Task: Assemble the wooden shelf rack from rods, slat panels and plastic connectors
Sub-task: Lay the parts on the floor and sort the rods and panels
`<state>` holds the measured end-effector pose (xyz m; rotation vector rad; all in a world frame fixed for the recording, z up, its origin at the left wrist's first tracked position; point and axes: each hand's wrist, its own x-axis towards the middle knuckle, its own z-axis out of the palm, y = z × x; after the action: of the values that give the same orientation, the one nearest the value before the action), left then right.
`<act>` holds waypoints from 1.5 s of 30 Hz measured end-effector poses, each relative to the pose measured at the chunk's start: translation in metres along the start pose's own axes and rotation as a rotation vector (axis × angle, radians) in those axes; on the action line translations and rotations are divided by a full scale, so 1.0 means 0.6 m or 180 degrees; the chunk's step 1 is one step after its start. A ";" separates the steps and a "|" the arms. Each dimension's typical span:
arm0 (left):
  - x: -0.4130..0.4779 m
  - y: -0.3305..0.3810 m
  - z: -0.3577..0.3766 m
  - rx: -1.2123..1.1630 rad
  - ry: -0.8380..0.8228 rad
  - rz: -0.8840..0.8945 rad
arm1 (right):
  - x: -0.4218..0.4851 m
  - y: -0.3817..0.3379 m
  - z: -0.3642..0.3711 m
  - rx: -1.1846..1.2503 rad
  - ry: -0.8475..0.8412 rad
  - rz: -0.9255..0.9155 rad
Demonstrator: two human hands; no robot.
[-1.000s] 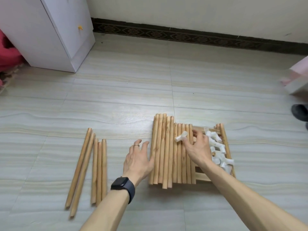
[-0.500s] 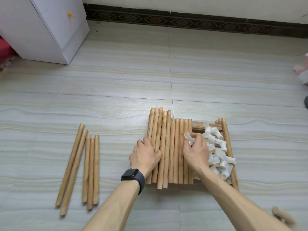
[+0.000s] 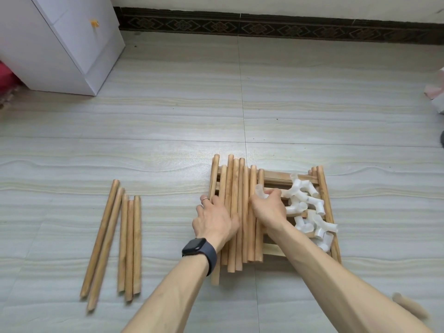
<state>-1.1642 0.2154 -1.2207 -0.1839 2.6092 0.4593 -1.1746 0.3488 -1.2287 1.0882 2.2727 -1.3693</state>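
Observation:
Several wooden rods (image 3: 240,212) lie side by side on a slat panel (image 3: 276,175) on the floor. My left hand (image 3: 213,218) rests on the leftmost rods, fingers curled over them. My right hand (image 3: 268,207) holds a white plastic connector (image 3: 260,191) at the rods' right edge. A heap of several white connectors (image 3: 310,210) lies on the panel's right side. A separate group of several rods (image 3: 120,239) lies on the floor to the left.
A white cabinet (image 3: 60,42) stands at the back left. The wall with a dark patterned skirting (image 3: 264,26) runs along the back. A blurred rod end (image 3: 408,306) shows at the bottom right. Pink and white items (image 3: 436,90) sit at the right edge.
My left hand has moved right from the floor onto the leftmost rods. My right hand has carried the connector a little toward the connector heap. The rods have shifted slightly.

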 end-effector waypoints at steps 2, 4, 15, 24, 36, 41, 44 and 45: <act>0.003 0.016 0.003 -0.0155 -0.0045 -0.0207 | -0.003 0.001 0.009 -0.0237 0.0076 -0.0134; 0.014 0.026 0.000 -0.0216 -0.0065 -0.0356 | -0.005 0.003 0.012 -0.0277 0.0107 -0.0148; 0.036 -0.007 0.008 -0.0377 -0.0298 -0.0090 | 0.014 0.021 -0.008 0.0195 -0.0314 -0.0036; 0.045 -0.039 0.014 -0.0669 -0.0250 0.0100 | 0.004 0.020 -0.006 0.0229 -0.0446 -0.0070; 0.036 -0.069 0.008 -0.1249 -0.0235 0.0329 | 0.003 0.023 0.000 0.0189 -0.0250 -0.0370; 0.026 -0.135 -0.041 -0.2003 -0.0179 0.0142 | -0.026 -0.020 -0.008 0.0545 -0.0168 -0.0606; 0.009 -0.195 -0.084 -0.2247 -0.0134 -0.0052 | -0.073 -0.062 0.031 0.0604 -0.0536 -0.0807; 0.003 -0.219 -0.098 -0.2232 -0.0046 -0.0093 | -0.091 -0.072 0.050 0.0548 -0.0633 -0.0879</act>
<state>-1.1640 0.0715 -1.2105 -0.4391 2.3196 1.3393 -1.1729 0.2868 -1.1856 0.6635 2.2526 -1.7222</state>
